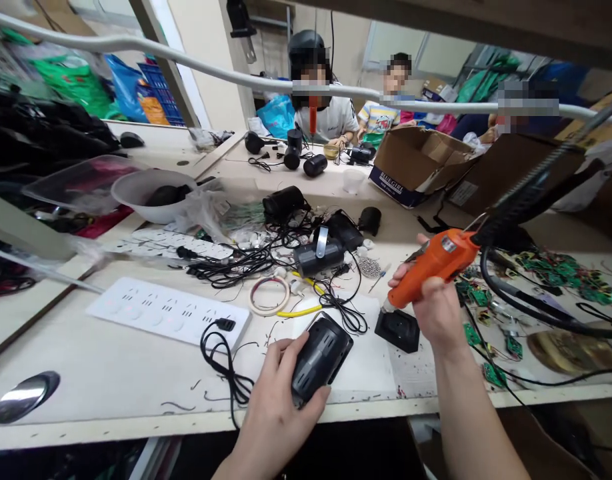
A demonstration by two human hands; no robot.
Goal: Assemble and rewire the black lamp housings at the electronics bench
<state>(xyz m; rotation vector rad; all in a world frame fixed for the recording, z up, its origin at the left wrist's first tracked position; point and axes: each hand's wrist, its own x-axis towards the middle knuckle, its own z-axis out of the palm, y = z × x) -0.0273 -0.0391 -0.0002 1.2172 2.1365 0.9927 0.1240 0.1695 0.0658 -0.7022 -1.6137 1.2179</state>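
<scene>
My left hand (281, 393) is wrapped round a black slotted plastic housing (322, 357) close to the table's front edge. A black cord runs up from behind this housing. In my right hand (439, 307) is an orange electric screwdriver (433, 263), tilted with its tip down and left. The tip is at a small black plastic cover (399, 330) lying on the white sheet (366, 360); whether they touch I cannot tell. A coiled spring cord (541, 163) leads from the screwdriver's rear to the upper right. Loose screws (370, 267) lie in a pile beyond the cover.
A white power strip (169, 310) with a black plug lies at left. Tape rolls (269, 295), tangled cords and black lamp-like housings (319, 257) crowd the middle. Green circuit boards (561, 273) spread at right. Behind are a cardboard box (411, 163), a white bowl (153, 193) and several people.
</scene>
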